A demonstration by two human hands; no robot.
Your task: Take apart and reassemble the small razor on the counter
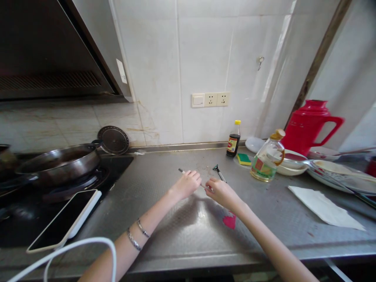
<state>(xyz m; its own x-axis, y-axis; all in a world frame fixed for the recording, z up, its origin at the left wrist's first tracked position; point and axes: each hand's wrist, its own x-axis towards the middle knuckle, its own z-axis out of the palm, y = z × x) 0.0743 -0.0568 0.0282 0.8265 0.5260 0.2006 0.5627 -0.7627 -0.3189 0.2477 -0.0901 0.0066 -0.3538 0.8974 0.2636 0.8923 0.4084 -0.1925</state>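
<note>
So I'm at the 2-handed bit, I reckon: left hand (188, 184) closed round a slim stick (181, 170) mid-counter (155, 172), right hand (222, 192) seemingly pinching its near right end, razor (219, 172) just beyond, and the next move probably calls for steady fingers.

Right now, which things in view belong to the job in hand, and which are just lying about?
Seemingly in use:
slim dark-tipped stick, held by left hand and right hand

Apparently lying about:
razor, beside the right hand
dark sauce bottle
sponge
smartphone
red thermos
white paper
</note>
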